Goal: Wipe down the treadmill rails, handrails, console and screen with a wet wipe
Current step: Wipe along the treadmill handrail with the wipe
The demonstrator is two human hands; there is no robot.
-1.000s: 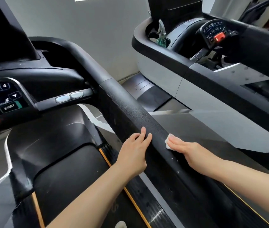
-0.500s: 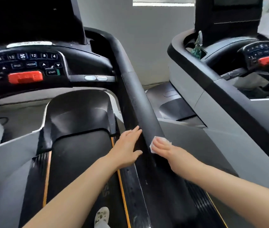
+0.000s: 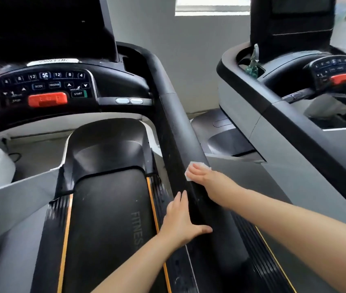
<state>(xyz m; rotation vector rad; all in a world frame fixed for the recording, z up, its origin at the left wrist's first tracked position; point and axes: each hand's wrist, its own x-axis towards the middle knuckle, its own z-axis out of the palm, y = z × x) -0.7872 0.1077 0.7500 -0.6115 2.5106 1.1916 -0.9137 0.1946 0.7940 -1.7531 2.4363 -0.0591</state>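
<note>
A plain pale grey wall (image 3: 180, 66) closes the room ahead, matt and unmarked. High on it sits a bright window with a white sill (image 3: 212, 7), only its lower part in view (the glass is washed out by daylight), and the light from it falls soft and even over the room. A dull grey floor (image 3: 197, 112) shows in a narrow strip at the foot of the wall. To the right stands a second, neighbouring black-and-grey exercise machine (image 3: 277, 132), with a clear green-tinted spray bottle (image 3: 253, 64) upright in a recess of its top.
</note>
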